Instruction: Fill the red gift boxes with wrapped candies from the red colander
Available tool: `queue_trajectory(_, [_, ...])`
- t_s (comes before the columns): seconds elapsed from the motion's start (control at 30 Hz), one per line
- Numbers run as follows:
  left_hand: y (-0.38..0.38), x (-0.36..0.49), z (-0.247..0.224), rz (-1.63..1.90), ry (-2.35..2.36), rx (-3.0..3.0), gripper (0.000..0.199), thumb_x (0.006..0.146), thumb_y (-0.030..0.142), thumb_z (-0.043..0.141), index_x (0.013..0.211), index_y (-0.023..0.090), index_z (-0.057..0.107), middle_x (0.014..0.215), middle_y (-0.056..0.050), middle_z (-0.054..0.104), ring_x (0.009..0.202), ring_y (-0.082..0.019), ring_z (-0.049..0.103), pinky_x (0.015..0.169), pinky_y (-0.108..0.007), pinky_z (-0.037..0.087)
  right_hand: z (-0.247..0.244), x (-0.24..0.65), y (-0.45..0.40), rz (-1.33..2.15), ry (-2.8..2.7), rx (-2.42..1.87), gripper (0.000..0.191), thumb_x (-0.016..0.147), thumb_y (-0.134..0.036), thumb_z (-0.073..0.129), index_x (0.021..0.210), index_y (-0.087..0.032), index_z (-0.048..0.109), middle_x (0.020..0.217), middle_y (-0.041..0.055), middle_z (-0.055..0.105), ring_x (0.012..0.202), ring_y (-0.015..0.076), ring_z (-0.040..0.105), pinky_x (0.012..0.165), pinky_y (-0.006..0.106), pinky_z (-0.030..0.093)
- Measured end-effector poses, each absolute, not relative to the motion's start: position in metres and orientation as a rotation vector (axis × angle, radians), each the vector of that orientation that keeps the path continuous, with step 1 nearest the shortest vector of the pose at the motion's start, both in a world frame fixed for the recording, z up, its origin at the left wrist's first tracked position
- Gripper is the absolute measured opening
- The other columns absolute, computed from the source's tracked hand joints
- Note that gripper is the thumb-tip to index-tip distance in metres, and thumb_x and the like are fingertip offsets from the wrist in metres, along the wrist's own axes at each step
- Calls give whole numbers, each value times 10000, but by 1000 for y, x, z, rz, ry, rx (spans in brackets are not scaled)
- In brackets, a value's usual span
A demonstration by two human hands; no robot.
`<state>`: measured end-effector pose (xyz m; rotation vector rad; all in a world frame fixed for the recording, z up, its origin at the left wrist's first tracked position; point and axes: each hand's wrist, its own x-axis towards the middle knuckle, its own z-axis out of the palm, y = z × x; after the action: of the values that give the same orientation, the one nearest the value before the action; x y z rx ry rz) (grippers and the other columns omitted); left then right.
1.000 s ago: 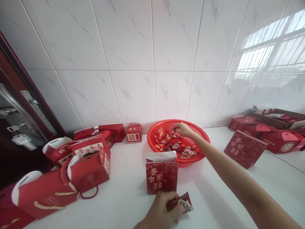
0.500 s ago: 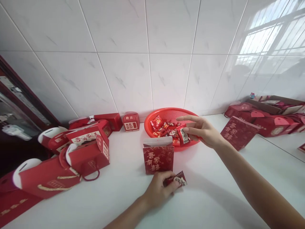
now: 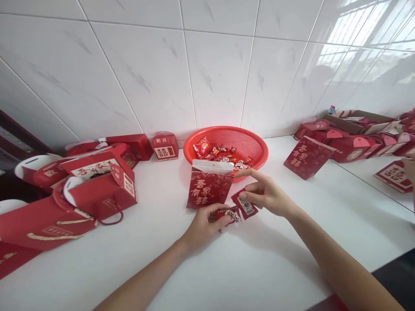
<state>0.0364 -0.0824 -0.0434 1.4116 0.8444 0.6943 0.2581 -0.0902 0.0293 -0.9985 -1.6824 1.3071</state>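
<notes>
My left hand [image 3: 207, 224] pinches a dark red packet with light lettering [image 3: 231, 214], low in front of an upright red gift box [image 3: 209, 190]. That box's white top flap stands up. Just to the right, my right hand [image 3: 264, 194] holds a red and white candy packet [image 3: 245, 204] between thumb and fingers, close beside the first packet. Behind the box, a red plastic basket [image 3: 259, 151] holds several wrapped candies [image 3: 223, 154]; the box hides part of its near rim.
Red boxes with cord handles [image 3: 100, 185] crowd the left. A small red box [image 3: 164, 147] is by the tiled wall. Another upright box [image 3: 307, 157] and a pile of boxes [image 3: 353, 147] stand right. At the right edge, another person's hand [image 3: 409, 169] touches a red box [image 3: 394, 176].
My right hand has come from over the basket down beside my left hand, bringing the candy packet. The view has tilted down and shifted right. A person's hand and box now show at the right edge.
</notes>
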Motion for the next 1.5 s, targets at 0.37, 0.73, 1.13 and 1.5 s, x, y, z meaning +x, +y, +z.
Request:
queue_trajectory(0.37, [-83,36,-40,657,749,1410,378,829,462,739,1015,134,740,905,-79,743,787,-192,649,678,-290,521,13,248,-92,1245,-1852,-1140,534,905,-243,562,1416,-168,427,632,-52,600,545,100,461,506,206,397])
queue_trajectory(0.73, [-82,36,-43,659,746,1459,450,898,520,634,650,145,593,605,30,482,599,-107,434,562,-232,368,-5,234,-99,924,-1971,-1177,306,911,-247,529,1197,-191,623,840,22,741,555,105,456,579,255,444])
queue_trajectory(1.13, [-78,37,-44,950,845,1336,448,849,578,669,820,136,734,687,-19,638,624,-130,517,533,-222,468,-2,249,-90,1332,-1796,-1084,374,887,-522,657,968,-157,639,756,28,671,564,95,508,495,227,387])
queue_trajectory(1.5, [-78,37,-48,885,821,1340,455,864,574,660,897,129,750,703,-23,635,598,-117,514,528,-223,475,-3,241,-93,1392,-1622,-1114,394,886,-547,644,921,-155,641,746,2,599,500,63,436,445,221,348])
